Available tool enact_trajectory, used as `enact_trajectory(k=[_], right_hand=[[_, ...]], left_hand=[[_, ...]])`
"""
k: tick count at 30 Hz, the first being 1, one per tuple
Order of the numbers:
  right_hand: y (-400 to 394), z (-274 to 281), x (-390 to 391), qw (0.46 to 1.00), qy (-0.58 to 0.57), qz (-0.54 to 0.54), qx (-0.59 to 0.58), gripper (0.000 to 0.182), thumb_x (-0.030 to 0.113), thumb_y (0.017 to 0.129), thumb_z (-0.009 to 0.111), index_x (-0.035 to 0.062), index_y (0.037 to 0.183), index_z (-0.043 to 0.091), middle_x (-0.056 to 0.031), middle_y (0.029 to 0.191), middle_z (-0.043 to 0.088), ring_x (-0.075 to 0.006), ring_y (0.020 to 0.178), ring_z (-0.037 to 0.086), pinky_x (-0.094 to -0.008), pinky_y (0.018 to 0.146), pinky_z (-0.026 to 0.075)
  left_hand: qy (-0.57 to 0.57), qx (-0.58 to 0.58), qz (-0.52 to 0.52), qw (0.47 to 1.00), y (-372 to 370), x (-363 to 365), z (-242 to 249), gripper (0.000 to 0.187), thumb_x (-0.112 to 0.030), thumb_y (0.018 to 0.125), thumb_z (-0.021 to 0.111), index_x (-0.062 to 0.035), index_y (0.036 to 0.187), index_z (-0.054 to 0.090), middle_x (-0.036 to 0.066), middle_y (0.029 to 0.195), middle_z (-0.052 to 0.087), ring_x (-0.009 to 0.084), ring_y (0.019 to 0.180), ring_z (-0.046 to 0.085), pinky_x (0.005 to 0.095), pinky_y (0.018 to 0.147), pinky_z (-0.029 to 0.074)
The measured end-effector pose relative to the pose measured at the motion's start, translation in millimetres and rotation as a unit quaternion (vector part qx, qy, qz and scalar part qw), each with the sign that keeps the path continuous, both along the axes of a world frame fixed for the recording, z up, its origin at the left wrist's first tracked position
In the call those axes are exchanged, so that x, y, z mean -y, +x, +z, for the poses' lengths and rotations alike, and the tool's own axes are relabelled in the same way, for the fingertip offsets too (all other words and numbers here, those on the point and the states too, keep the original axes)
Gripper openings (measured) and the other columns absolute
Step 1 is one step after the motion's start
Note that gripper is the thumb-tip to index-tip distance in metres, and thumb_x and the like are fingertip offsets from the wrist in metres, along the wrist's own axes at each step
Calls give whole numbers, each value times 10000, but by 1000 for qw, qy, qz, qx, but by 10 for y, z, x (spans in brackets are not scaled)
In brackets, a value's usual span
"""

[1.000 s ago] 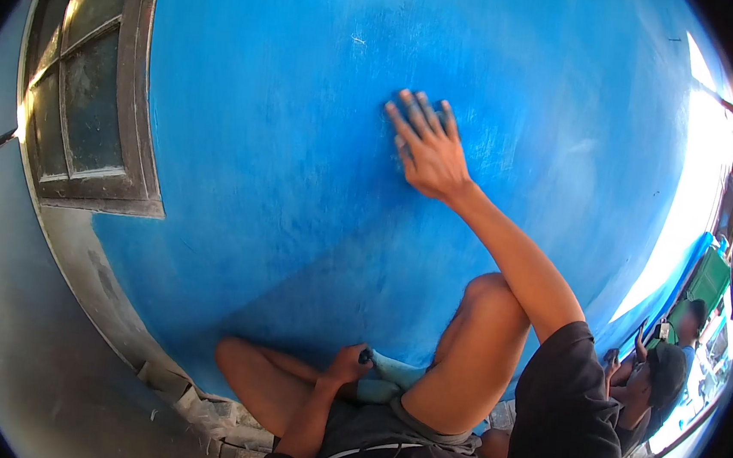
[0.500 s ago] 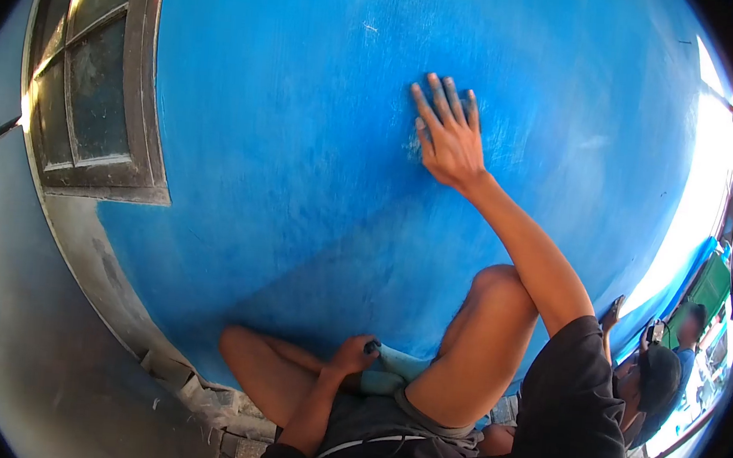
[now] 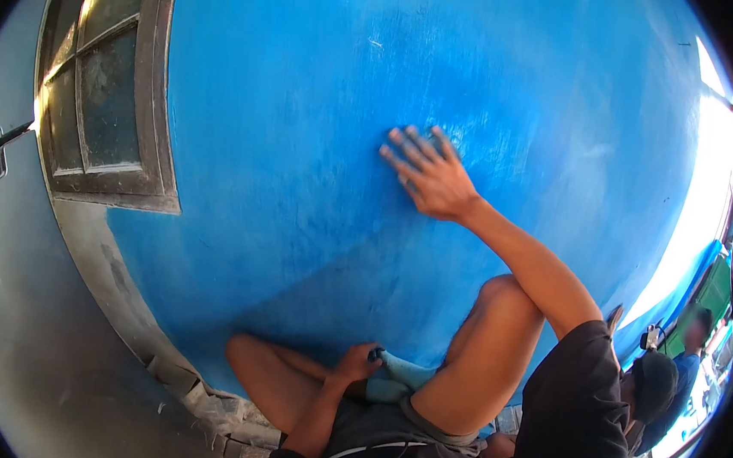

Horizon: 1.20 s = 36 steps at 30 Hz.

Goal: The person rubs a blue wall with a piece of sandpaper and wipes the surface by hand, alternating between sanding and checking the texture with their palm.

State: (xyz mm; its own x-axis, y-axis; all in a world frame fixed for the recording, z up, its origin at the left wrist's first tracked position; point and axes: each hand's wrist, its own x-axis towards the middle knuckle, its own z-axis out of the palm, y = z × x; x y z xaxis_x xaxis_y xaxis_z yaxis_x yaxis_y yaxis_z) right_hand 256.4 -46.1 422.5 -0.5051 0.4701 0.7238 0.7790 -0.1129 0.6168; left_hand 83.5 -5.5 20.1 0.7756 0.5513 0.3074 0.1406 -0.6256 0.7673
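My right hand (image 3: 427, 173) lies on the blue wall (image 3: 305, 138), fingers stretched out and spread, slightly smeared by motion. Greyish dust coats the fingertips. Whether anything thin is under the palm cannot be seen. Down by my crossed legs, my left hand (image 3: 358, 363) is closed around a small dark object (image 3: 376, 354), too small to name, beside my teal sock (image 3: 407, 371). Around the right hand the paint has scuffed, shiny patches.
At the left are a wooden-framed window (image 3: 111, 80) and a grey panel (image 3: 7, 313). Rubble and bricks (image 3: 239, 430) lie along the wall's foot. To my right a person in a dark cap (image 3: 654, 385) is close by; another person in blue (image 3: 684, 375) is beyond.
My right hand has slid down and slightly left across the wall, its fingers now pointing more to the left. My left hand stays by my feet. The view has shifted slightly.
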Motion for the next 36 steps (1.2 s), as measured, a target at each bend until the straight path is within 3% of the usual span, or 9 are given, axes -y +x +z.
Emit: enact_trajectory(k=[3, 6, 9, 15, 20, 23, 29, 33, 36], right_hand=[[26, -137, 16, 983, -137, 65, 100, 547, 257, 1007, 473, 204, 1540, 361, -73, 1609, 314, -279, 1482, 290, -532, 1218, 173], [-7, 109, 7, 987, -117, 44, 103, 542, 266, 1016, 464, 214, 1543, 351, -55, 1618, 296, -261, 1484, 286, -526, 1227, 167], [-52, 265, -25, 998, 48, -24, -20, 540, 268, 1014, 469, 216, 1540, 358, -47, 1614, 307, -247, 1485, 288, -528, 1226, 165], [-90, 64, -59, 987, -105, 65, 102, 528, 255, 1018, 454, 191, 1535, 368, -69, 1605, 321, -265, 1480, 296, -538, 1220, 167], [-130, 123, -57, 998, 45, -32, -14, 536, 284, 1013, 472, 219, 1535, 370, -43, 1611, 319, -239, 1474, 315, -535, 1223, 171], [-62, -12, -73, 981, -140, 68, 118, 528, 268, 1012, 459, 198, 1529, 380, -72, 1603, 330, -273, 1468, 324, -547, 1212, 182], [-82, 225, -36, 995, 82, -52, -39, 537, 296, 1016, 461, 255, 1541, 359, -25, 1613, 317, -234, 1479, 306, -525, 1227, 170], [56, 25, 12, 989, -98, 43, 100, 525, 271, 1022, 449, 234, 1539, 370, -59, 1608, 325, -267, 1481, 300, -544, 1206, 189], [98, 180, 47, 998, 52, -34, -17, 537, 291, 1024, 452, 273, 1549, 341, -13, 1618, 305, -225, 1481, 301, -521, 1232, 166]], left_hand=[[8, -15, -4, 1000, 31, -20, -73, 378, -205, 839, 665, -57, 1187, 658, 146, 989, 689, 284, 900, 662, 396, 814, 522], [3, -39, -1, 999, 33, -14, -108, 413, -215, 845, 664, -61, 1228, 652, 148, 1009, 691, 269, 893, 660, 385, 821, 521], [-8, -41, 0, 999, 26, -47, -102, 417, -220, 844, 666, -66, 1231, 655, 157, 1024, 693, 270, 910, 665, 387, 829, 524], [-9, -69, 14, 997, 45, -4, -73, 405, -246, 864, 673, -64, 1225, 655, 176, 1099, 704, 285, 996, 688, 389, 868, 531], [-1, -81, 22, 996, 57, 22, -84, 405, -278, 875, 690, -77, 1225, 657, 158, 1100, 711, 300, 1007, 689, 402, 889, 532], [4, -36, 4, 999, 55, -11, -139, 406, -284, 870, 679, -56, 1206, 657, 169, 1038, 705, 327, 964, 675, 420, 844, 531], [-10, -60, 28, 998, 50, 19, -93, 486, -311, 873, 686, -64, 1286, 620, 168, 1076, 707, 337, 1004, 674, 421, 863, 532], [-6, -54, 12, 998, 62, 20, -144, 528, -344, 883, 686, -75, 1328, 594, 180, 1096, 702, 339, 1008, 675, 427, 873, 529], [-4, -85, 18, 996, 18, 19, -132, 587, -413, 895, 677, -81, 1366, 566, 182, 1176, 681, 339, 1062, 662, 434, 917, 518]])
